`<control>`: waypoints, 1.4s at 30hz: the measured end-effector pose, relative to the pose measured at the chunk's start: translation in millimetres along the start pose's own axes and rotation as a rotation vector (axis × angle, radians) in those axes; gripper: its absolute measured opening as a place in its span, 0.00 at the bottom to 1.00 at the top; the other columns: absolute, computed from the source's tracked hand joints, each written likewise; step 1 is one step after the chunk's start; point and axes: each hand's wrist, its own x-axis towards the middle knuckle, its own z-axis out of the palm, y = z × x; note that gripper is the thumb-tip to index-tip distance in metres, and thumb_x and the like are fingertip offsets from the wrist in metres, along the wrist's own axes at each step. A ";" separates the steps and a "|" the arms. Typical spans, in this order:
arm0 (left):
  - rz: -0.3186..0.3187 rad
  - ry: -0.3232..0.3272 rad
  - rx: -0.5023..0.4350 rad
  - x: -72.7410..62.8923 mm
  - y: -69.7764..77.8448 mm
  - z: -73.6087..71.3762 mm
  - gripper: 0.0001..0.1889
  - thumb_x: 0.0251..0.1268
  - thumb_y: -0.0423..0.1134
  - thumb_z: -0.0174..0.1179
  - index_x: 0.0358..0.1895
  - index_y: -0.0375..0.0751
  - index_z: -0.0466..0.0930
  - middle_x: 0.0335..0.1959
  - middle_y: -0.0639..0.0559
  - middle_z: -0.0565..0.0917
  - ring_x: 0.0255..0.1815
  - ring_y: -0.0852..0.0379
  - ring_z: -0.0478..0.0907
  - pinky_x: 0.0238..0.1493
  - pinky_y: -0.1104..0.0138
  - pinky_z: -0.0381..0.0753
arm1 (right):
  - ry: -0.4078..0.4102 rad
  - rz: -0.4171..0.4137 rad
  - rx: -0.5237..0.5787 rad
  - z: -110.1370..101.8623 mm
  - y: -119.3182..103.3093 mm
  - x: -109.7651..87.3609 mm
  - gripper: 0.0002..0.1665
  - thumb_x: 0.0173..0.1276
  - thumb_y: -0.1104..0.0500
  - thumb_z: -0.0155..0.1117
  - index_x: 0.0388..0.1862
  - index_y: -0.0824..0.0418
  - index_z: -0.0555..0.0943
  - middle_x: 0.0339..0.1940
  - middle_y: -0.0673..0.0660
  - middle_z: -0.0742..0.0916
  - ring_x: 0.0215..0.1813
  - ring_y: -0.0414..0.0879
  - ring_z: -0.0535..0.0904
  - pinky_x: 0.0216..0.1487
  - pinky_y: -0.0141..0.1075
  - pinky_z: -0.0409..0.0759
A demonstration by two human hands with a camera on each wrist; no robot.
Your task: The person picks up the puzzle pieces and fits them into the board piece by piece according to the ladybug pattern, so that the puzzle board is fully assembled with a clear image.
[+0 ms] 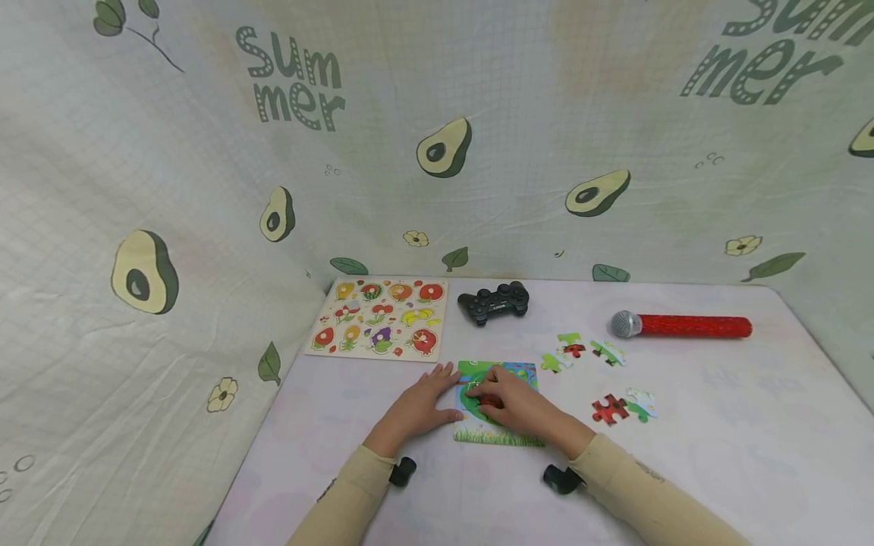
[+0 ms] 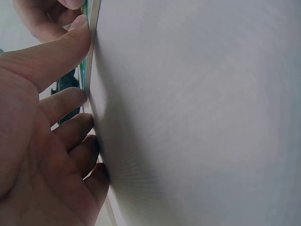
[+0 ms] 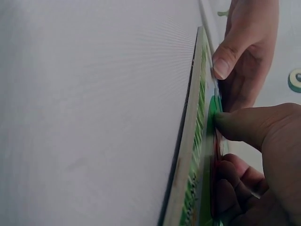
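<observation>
A small square puzzle board (image 1: 501, 438) with a green, blue and grassy picture lies flat on the table. My left hand (image 1: 423, 406) spreads its fingers at the board's left edge; in the left wrist view its thumb and fingertips touch that side. Over the middle of the board, my right hand (image 1: 519, 406) bends its fingers and thumb around a red and green puzzle piece (image 1: 490, 401), mostly hidden beneath them. The right wrist view shows the right thumb (image 3: 235, 125) and curled fingertips down at the picture's surface.
Loose puzzle pieces lie right of the board, including a red one (image 1: 610, 409) and a green-white one (image 1: 642, 405). Behind are a wooden fruit board (image 1: 328, 315), a black game controller (image 1: 495, 302) and a red microphone (image 1: 696, 326). A printed cloth (image 1: 382, 205) hangs at the back.
</observation>
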 end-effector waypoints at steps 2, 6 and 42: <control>0.002 0.001 -0.007 0.1 0.5 0.0 0.41 0.65 0.55 0.68 0.79 0.50 0.63 0.82 0.53 0.58 0.83 0.51 0.49 0.79 0.49 0.56 | -0.009 0.004 0.020 -2.9 -0.6 -2.1 0.16 0.73 0.59 0.66 0.59 0.51 0.86 0.46 0.47 0.76 0.40 0.39 0.70 0.39 0.32 0.74; 0.006 0.003 -0.005 0.3 1.0 0.4 0.41 0.65 0.55 0.68 0.79 0.50 0.63 0.82 0.52 0.58 0.83 0.51 0.49 0.79 0.50 0.56 | -0.029 0.017 0.060 -8.5 -2.6 -6.0 0.16 0.74 0.60 0.65 0.59 0.53 0.85 0.48 0.49 0.77 0.42 0.40 0.72 0.42 0.33 0.77; -0.006 0.005 0.005 3.3 -3.3 5.1 0.42 0.63 0.55 0.70 0.79 0.51 0.64 0.82 0.53 0.58 0.83 0.52 0.49 0.80 0.53 0.55 | 0.118 0.071 0.091 -61.8 45.3 -80.4 0.19 0.69 0.63 0.69 0.59 0.54 0.84 0.47 0.49 0.85 0.41 0.34 0.75 0.40 0.33 0.79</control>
